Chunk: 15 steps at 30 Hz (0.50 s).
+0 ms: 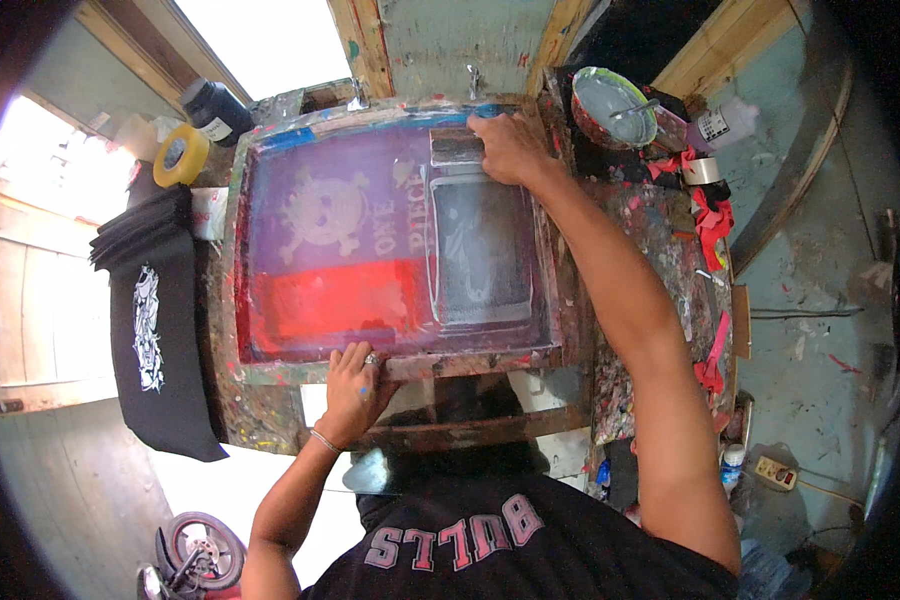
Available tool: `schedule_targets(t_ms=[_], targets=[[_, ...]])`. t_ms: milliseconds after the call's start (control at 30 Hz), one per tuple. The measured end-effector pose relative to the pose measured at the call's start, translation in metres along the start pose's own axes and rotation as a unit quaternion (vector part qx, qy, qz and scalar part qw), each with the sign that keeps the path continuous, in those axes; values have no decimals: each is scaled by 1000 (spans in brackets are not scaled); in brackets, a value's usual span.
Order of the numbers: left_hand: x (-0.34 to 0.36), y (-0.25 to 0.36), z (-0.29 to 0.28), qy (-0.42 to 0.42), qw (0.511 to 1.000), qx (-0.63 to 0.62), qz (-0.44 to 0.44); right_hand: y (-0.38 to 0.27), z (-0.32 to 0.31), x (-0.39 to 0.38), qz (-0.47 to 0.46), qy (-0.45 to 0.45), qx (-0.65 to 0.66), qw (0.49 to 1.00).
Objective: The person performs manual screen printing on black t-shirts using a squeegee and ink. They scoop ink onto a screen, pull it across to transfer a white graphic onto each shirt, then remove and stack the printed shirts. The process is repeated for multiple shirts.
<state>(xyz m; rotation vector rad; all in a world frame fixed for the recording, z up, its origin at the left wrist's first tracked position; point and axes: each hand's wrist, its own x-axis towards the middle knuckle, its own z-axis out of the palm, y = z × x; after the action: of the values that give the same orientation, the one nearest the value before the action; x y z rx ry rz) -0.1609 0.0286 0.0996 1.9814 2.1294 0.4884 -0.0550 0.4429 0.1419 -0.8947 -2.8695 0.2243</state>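
Note:
A screen printing frame [390,368] lies on the worktable, its purple mesh [280,180] showing a skull design and lettering. Red covers the mesh's near-left part, and a pale rectangle with whitish streaks [482,255] lies at the right. My right hand [515,150] is at the far right of the mesh, closed around the end of a short, dark squeegee [454,147] just beyond that rectangle. At the near edge, my left hand [355,388] grips the frame, fingers curled over its rim and a ring showing.
Printed black fabric pieces [160,330] hang stacked at the left, near yellow tape [181,155] and a dark jar [215,112]. A bowl of grey-white ink [613,108] with a spoon stands far right, beside a white tape roll [701,171] and red scraps [712,222].

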Motion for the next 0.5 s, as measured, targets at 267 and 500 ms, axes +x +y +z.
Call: schedule_targets(t_ms=[267,500], targets=[[1,1,-1,-2,1000,0,0,-37,-16,-60,-11,13,-1,1000],[0,0,-2,-4,1000,-10,-10,-70,3,-140,-37,54,15,998]])
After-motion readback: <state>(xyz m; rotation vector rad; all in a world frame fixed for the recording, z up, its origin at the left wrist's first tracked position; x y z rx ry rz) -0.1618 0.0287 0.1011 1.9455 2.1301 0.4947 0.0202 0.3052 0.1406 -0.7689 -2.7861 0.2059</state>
